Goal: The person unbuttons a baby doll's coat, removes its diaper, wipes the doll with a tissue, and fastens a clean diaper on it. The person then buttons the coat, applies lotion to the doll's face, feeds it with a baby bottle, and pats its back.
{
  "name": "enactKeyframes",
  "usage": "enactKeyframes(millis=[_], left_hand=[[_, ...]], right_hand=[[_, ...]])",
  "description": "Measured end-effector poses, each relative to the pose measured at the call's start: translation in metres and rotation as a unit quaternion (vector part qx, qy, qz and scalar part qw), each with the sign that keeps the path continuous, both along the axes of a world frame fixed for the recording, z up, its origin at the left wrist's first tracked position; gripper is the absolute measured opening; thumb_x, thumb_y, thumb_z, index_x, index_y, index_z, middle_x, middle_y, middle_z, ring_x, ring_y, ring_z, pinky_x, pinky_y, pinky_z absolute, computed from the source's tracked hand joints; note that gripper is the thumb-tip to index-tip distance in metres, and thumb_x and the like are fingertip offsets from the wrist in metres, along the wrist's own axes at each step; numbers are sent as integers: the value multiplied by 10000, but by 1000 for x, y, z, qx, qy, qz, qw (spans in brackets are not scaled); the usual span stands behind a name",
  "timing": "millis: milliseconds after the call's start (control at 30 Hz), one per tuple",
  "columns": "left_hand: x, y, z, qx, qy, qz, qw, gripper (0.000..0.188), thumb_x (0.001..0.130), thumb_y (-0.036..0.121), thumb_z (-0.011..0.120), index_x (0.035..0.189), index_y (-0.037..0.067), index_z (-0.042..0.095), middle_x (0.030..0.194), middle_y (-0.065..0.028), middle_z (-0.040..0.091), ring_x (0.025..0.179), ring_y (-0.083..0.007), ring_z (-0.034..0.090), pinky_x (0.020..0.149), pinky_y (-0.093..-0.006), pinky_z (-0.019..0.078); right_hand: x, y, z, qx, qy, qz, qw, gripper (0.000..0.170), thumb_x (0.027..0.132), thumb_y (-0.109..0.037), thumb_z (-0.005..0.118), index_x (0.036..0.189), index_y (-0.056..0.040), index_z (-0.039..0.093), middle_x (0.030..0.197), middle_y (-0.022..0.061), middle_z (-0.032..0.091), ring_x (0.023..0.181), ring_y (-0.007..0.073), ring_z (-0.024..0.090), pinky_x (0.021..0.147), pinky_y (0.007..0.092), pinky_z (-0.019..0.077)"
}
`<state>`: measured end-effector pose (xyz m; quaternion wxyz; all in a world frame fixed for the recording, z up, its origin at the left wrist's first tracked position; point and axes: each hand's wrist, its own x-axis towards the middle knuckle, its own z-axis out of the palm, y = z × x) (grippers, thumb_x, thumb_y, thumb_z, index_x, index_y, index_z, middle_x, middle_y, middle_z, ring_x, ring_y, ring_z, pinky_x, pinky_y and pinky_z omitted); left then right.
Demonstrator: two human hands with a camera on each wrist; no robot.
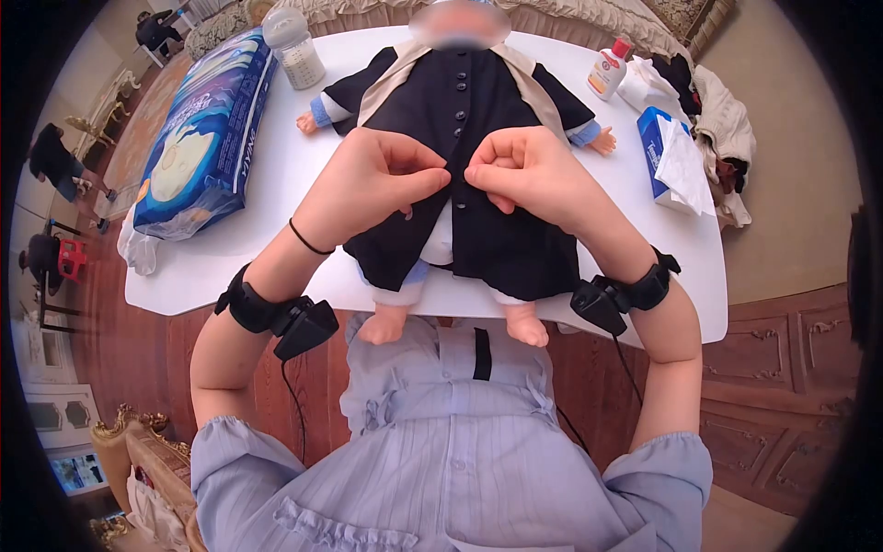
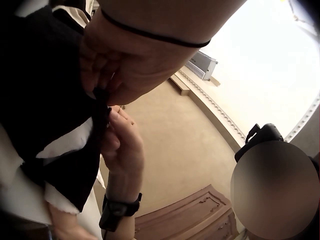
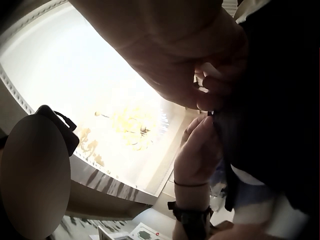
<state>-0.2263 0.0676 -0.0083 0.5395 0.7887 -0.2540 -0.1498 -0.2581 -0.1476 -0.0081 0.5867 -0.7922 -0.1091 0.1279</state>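
Observation:
A baby doll lies on its back in a black buttoned coat [image 1: 405,241] with beige trim, its bare feet [image 1: 384,324] at the near table edge. The left hand [image 1: 372,179] pinches the coat's front edge between thumb and forefinger. Close beside it, the right hand [image 1: 524,170] pinches the other front edge. Several buttons [image 1: 460,115] run up the chest above the hands, and below them the coat parts over white cloth [image 1: 441,237]. In the left wrist view the fingertips of the left hand [image 2: 120,65] and right hand [image 2: 122,137] nearly meet at the dark cloth.
On the white table [image 1: 313,267] a blue diaper pack [image 1: 207,133] and a baby bottle [image 1: 294,51] stand at the left. At the right are a red-capped bottle [image 1: 607,71], a blue tissue box [image 1: 658,152] and piled clothes [image 1: 722,120]. People are in the left background.

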Motion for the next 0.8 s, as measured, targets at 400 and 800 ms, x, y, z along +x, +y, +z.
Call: enactKeyframes(millis=[400,800], left_hand=[[-5,0,-2,-54,5,14,998,229,861,142,699,932,-75,713,712,-49,682,543,-69,603,494,-198,469],[-10,-3,2,-16,-36,24,999,231,866,144,683,946,-70,715,685,-44,677,541,-70,599,500,-211,482]], right_hand=[[-4,6,-5,8,-23,-36,999,118,879,-97,647,815,-11,599,618,-15,573,516,29,498,479,180,339],[-3,7,-6,48,-5,-43,998,113,862,-90,645,798,-13,593,594,-18,547,505,33,484,481,182,332]])
